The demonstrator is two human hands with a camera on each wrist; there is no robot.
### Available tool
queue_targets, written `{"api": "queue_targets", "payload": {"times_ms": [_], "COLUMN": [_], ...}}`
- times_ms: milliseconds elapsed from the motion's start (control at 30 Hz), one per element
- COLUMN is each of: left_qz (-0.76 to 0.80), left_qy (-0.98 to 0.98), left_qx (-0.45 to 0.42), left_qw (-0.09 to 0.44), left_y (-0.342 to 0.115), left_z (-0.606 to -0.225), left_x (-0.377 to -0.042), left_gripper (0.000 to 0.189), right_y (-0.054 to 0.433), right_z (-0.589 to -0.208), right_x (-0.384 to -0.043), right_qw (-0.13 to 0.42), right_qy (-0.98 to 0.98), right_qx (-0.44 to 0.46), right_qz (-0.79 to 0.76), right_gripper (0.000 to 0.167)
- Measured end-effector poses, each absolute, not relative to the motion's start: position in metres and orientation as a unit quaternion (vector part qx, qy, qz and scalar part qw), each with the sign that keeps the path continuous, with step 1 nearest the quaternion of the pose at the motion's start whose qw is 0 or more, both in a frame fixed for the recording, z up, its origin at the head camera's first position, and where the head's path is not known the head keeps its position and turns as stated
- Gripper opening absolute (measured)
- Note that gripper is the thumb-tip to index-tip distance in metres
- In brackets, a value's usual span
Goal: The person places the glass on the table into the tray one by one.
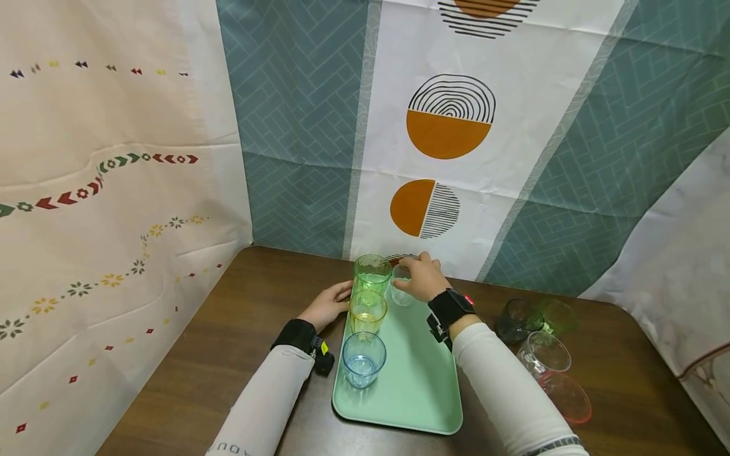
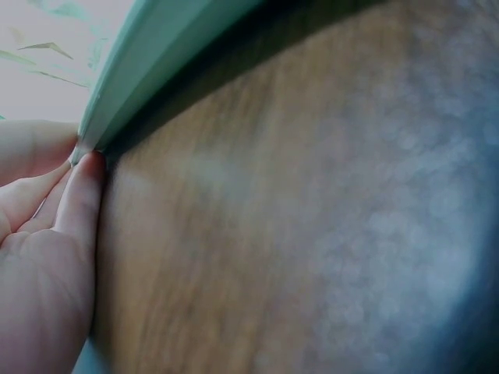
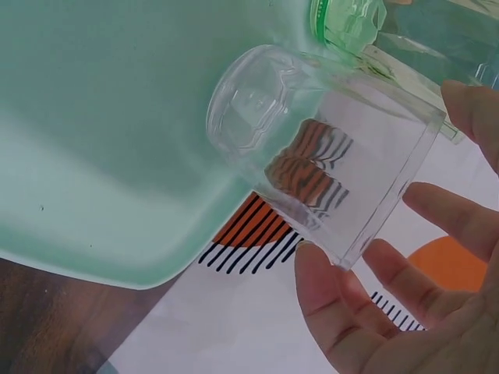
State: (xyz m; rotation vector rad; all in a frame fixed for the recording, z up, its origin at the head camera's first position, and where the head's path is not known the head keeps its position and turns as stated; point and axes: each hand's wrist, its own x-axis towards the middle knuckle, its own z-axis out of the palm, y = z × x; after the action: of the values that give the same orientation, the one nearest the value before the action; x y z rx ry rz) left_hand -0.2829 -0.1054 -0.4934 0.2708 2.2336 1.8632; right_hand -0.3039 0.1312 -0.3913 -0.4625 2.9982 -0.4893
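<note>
My right hand holds a clear glass by its rim, fingertips and thumb spread around it. The glass stands base down at the far end of a mint-green tray. At the tray's left edge, my left hand pinches the rim, as the left wrist view shows. Along that side of the tray runs a row of tumblers: a green glass at the back, a yellow glass in the middle, and a blue glass nearest me.
Right of the tray, on the wooden table, a dark glass, a greenish glass, another clear glass and a red-rimmed glass cluster beside my right forearm. Behind the table hangs a patterned curtain.
</note>
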Motion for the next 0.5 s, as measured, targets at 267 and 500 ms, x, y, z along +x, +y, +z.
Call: {"api": "queue_targets", "payload": {"times_ms": [267,500], "left_qz": [0.634,0.637], "left_qy": [0.759,0.756], "left_qx": [0.093,0.096], "left_qw": [0.114,0.114], "left_y": [-0.107,-0.107], "left_z": [-0.496,-0.495], "left_x": [-0.282,-0.283], "left_gripper": [0.059,0.059], "right_y": [0.142,0.161], "right_z": [-0.387,-0.385], "right_x": [-0.302,-0.301], "right_qw": [0.041,0.044], "right_qy": [0.973,0.976], "right_qx": [-0.163,-0.16], "right_qz": [-0.157,-0.139], "right_gripper": [0.072,0.074]}}
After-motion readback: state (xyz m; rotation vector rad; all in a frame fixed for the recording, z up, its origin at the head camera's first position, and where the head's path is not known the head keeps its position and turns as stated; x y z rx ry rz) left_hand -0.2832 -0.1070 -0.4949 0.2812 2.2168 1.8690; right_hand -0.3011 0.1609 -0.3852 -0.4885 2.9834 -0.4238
